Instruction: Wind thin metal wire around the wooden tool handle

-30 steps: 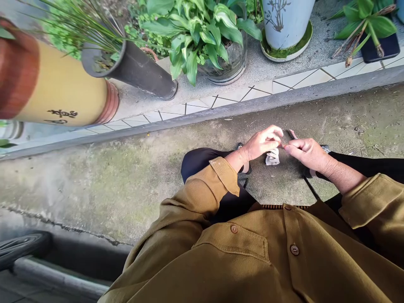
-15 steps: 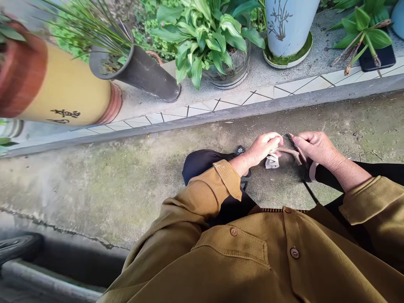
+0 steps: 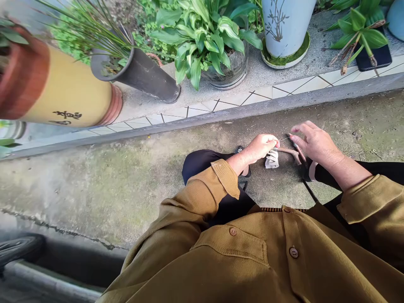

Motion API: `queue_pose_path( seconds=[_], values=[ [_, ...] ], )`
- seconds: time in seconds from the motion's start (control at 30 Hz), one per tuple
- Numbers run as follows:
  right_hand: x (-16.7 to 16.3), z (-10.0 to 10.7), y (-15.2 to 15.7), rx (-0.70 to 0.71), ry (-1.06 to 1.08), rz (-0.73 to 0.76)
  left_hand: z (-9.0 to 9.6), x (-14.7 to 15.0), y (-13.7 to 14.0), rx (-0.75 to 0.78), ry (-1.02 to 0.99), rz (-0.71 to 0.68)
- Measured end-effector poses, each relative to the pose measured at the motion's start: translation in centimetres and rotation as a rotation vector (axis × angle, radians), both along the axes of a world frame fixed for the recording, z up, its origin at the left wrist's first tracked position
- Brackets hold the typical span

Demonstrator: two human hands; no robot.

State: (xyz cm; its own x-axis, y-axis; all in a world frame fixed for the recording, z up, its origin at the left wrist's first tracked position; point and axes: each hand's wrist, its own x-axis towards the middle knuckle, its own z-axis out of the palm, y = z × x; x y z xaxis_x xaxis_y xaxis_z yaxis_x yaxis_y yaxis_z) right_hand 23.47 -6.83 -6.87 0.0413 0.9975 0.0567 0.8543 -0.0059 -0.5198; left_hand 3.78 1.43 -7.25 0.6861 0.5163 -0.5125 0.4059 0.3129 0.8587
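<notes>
My left hand [image 3: 263, 147] is closed around one end of a forked wooden stick [image 3: 288, 151], which looks like a slingshot frame. A thin thread [image 3: 284, 138] runs from its fingertips toward the other prong's dark tip. Over that prong hovers my right hand [image 3: 314, 141], thumb close to the tip and fingers apart from it. I cannot tell whether the thread touches the thumb. Just below my left fingers is a pale crumpled piece [image 3: 272, 160], cloth-like; whether it hangs or lies on the ground is unclear.
A tiled ledge [image 3: 259, 99] runs across in front, bearing a leafy potted plant [image 3: 202, 46], a tilted grey pot [image 3: 148, 78], a yellow pot [image 3: 75, 88], a pale blue pot [image 3: 287, 29] and a dark phone [image 3: 375, 61]. Concrete ground [image 3: 94, 185] lies below.
My right hand's fingers have lifted and spread away from the prong tip, where they were pinched together before. The left hand has shifted slightly left and stays closed.
</notes>
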Motion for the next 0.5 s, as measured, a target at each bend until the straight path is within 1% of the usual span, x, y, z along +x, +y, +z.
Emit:
queue_pose_path(
  seconds=[0.07, 0.17, 0.37, 0.43, 0.5],
  values=[
    [-0.7, 0.4, -0.3, 0.073, -0.057, 0.068, 0.1, 0.2, 0.0, -0.036, 0.025, 0.014],
    [-1.6, 0.6, -0.7, 0.106, -0.134, 0.206, 0.5, 0.4, -0.1, -0.077, 0.043, 0.02],
    [-1.3, 0.0, -0.7, 0.158, -0.289, 0.229, 1.1, 0.6, 0.1, -0.259, -0.025, 0.04],
    [-1.1, 0.1, -0.6, 0.175, -0.33, 0.262, 1.1, 0.6, 0.1, -0.276, -0.041, 0.039],
    [-1.1, 0.3, -0.6, 0.18, -0.359, 0.306, 1.0, 0.6, 0.1, -0.257, -0.038, 0.041]
  ],
)
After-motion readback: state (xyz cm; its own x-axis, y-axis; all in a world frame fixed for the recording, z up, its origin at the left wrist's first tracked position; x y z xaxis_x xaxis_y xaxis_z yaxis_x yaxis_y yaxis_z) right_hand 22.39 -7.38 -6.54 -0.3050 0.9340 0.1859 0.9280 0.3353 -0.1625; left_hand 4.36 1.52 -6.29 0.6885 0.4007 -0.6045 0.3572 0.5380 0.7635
